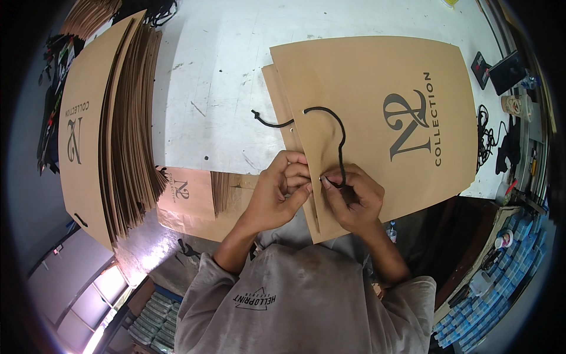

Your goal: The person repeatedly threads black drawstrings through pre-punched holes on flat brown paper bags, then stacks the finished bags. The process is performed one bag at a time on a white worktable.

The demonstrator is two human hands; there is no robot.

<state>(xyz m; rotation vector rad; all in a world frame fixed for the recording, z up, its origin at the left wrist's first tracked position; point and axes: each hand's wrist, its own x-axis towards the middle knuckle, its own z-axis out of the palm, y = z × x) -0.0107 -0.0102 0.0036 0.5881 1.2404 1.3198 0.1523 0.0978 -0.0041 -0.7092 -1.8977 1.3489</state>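
A brown paper bag (359,71) with dark printing lies on its side in front of me, its folded top edge toward the left. A black cord (343,133) passes through an upper hole in that edge; one knotted end sticks out to the left, and the rest arches over the bag's face. Fingers curled, my left hand (278,192) grips the bag's edge near the lower hole. My right hand (356,197) pinches the cord close to this hole, against the bag's face. The very tip of the cord is mostly hidden by my fingers.
A thick stack of similar bags (132,118) stands at the left of the white table (218,76). Below it lies a cardboard box (236,203) near more brown paper. At right are loose black cords (484,141), a dark phone-like device (507,72) and a cup (516,106).
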